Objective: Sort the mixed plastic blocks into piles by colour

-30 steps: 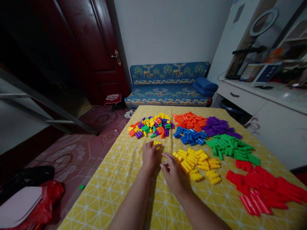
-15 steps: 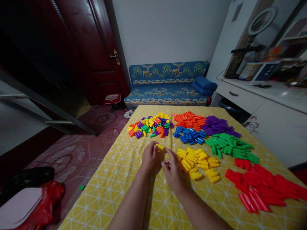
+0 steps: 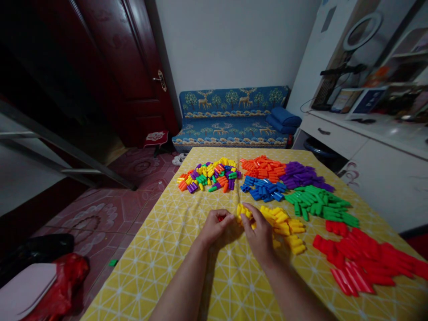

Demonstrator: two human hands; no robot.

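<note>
My left hand [image 3: 213, 228] is closed, thumb against its curled fingers, just left of the yellow pile. A small red plastic piece [image 3: 220, 218] shows between its fingers. Beside it, my right hand [image 3: 261, 232] has thumb and fingers around a yellow tube-shaped plastic piece [image 3: 244, 211] at the pile's left edge. Part of the yellow pile [image 3: 280, 217] is hidden behind that hand. Farther back on the left lies a mixed heap [image 3: 214, 173] of orange, yellow, purple and green pieces.
Orange [image 3: 262, 167], purple [image 3: 302, 174], blue [image 3: 264, 189], green [image 3: 319, 203] and red [image 3: 364, 254] piles cover the right side of the yellow patterned tablecloth [image 3: 167, 263]. A blue sofa [image 3: 230, 120] stands behind the table, a white cabinet [image 3: 391, 178] to the right.
My right hand has moved right and away, onto yellow pieces at the pile's edge. My left hand has shifted slightly right and nearer; a red piece now shows in it.
</note>
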